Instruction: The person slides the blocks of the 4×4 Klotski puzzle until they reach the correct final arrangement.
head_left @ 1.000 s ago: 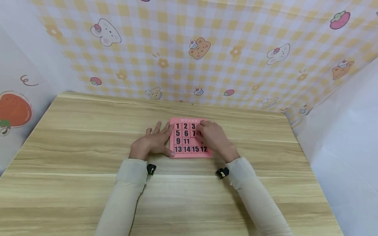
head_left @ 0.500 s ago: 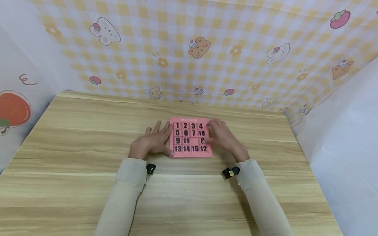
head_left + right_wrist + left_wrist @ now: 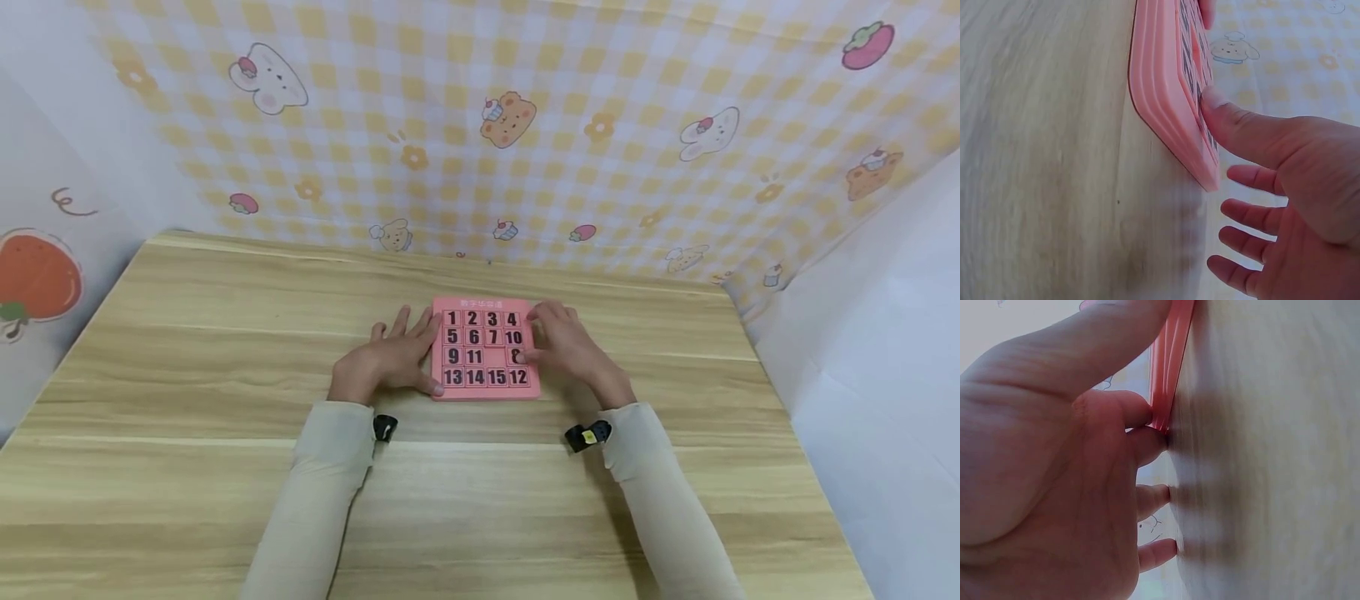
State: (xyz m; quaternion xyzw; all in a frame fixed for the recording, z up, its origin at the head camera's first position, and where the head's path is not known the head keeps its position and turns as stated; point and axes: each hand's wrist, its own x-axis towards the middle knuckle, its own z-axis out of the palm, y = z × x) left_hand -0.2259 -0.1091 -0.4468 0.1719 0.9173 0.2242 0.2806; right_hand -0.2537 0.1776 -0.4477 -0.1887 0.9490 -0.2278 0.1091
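Note:
A pink sliding number puzzle (image 3: 487, 395) lies flat on the wooden table, its numbers facing me. In its third row is a gap (image 3: 495, 357) between the 11 tile (image 3: 474, 357) and the 8 tile (image 3: 515, 355). My left hand (image 3: 386, 364) rests against the puzzle's left side, fingers spread, thumb at the lower left corner. In the left wrist view, several fingertips touch the tabletop. My right hand (image 3: 566, 346) is at the puzzle's right side. Its thumb (image 3: 1229, 119) touches the 8 tile, and its other fingers are loosely bent, holding nothing.
The wooden table (image 3: 225, 358) spreads around the puzzle on all sides. Behind it hangs a yellow checked cloth (image 3: 420, 100) with cartoon prints. White walls stand at the left and right. Black wrist cameras (image 3: 588, 436) sit at both cuffs.
My right hand has moved right from over the right-hand columns, uncovering the 4, 10 and 8 tiles; its thumb is now on the 8. My left hand has stayed in place.

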